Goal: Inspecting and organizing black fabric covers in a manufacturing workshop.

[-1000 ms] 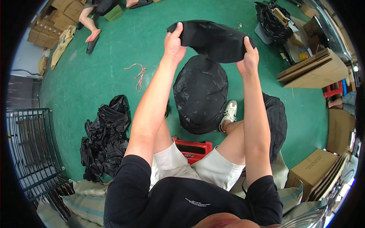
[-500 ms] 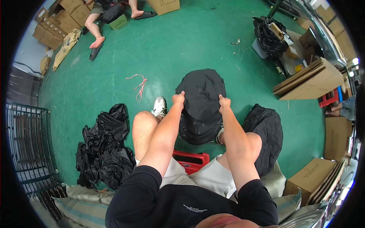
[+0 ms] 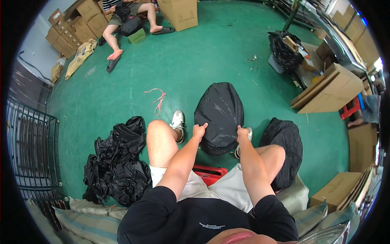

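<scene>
Between my knees a rounded bundle in black fabric (image 3: 219, 110) rests on the green floor, its upper face fairly smooth with creases toward the near side. My left hand (image 3: 199, 131) grips its near left edge, fingers closed on the cloth. Opposite, my right hand (image 3: 242, 133) pinches the near right edge. What lies inside or under the fabric is hidden. A heap of crumpled black fabric (image 3: 122, 158) spreads on the floor beyond my left leg. Another rounded black fabric bundle (image 3: 286, 150) sits beside my right knee.
A red plastic stool (image 3: 209, 175) shows between my thighs. Pink string (image 3: 159, 101) lies ahead on the floor. Flattened cardboard (image 3: 331, 89) and a black bag-lined bin (image 3: 284, 55) stand right. A seated person (image 3: 130, 18) is at far left near stacked boxes (image 3: 87, 20). A dark metal rack (image 3: 34, 150) stands left.
Both hands have come nearer to me along the bundle's sides, still gripping the fabric. The cloth now looks smoother and more drawn over the bundle. The head view has shifted slightly.
</scene>
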### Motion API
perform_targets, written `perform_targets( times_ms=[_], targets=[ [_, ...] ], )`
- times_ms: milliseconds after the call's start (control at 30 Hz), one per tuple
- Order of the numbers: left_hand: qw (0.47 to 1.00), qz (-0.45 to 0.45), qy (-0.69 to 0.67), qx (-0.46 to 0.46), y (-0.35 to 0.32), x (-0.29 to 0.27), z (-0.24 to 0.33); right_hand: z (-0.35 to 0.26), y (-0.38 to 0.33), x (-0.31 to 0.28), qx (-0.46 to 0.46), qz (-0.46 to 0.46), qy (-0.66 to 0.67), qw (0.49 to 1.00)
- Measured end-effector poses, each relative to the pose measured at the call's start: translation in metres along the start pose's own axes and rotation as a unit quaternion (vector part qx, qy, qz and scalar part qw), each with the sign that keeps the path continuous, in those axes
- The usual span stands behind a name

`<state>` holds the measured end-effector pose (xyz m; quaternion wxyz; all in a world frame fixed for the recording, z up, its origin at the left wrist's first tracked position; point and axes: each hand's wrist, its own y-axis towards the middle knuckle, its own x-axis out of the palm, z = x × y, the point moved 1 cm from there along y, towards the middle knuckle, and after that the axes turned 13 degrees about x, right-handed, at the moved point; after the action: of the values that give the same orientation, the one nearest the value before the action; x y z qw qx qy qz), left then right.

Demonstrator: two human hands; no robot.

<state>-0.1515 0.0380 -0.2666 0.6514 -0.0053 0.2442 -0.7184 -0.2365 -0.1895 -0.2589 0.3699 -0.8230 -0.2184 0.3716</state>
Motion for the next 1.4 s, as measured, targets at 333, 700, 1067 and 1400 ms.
perform_targets(
  times_ms=[333,700,1067,1400],
  targets=[
    [0.994,-0.094,0.030,-0.037,-0.006,-0.017,-0.010,0.020,-0.021,0.018,-0.025,0.077,0.027,0.996],
    [0.972,-0.025,0.224,0.067,-0.036,-0.002,-0.018,0.026,0.052,0.008,-0.132,0.160,-0.158,0.966],
    [0.965,-0.038,0.250,-0.063,-0.100,-0.018,0.023,-0.135,0.027,-0.153,-0.369,0.014,-0.164,0.915],
    [0.838,-0.458,0.174,0.239,-0.197,-0.059,0.112,-0.119,-0.047,-0.159,-0.121,-0.293,-0.251,0.915]
  ],
)
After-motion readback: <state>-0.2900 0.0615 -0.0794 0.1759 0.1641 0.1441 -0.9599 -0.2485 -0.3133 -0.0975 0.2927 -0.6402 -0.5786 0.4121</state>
